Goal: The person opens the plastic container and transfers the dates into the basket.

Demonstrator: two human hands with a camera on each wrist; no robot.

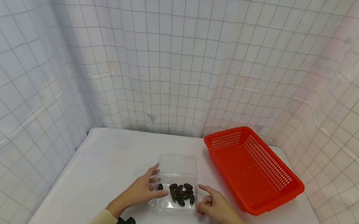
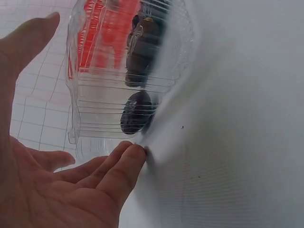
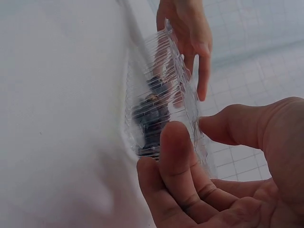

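Note:
A clear plastic clamshell box (image 1: 169,204) stands on the table with its lid (image 1: 178,163) folded back, away from me. Inside lie several dark brown, glossy dates (image 1: 185,195), most of them toward the right half, one by the left wall. My left hand (image 1: 140,189) is at the box's left side, fingers spread and thumb reaching over the rim. In the left wrist view, its fingertips (image 2: 137,151) are low beside the ribbed wall. My right hand (image 1: 219,209) is at the right side, index finger along the wall; in the right wrist view the thumb (image 3: 223,124) meets the rim.
A red plastic basket (image 1: 249,171) with slotted sides sits at an angle to the right of the box. White cloth covers the table (image 1: 111,156). Gridded white curtains (image 1: 186,53) enclose the back and both sides.

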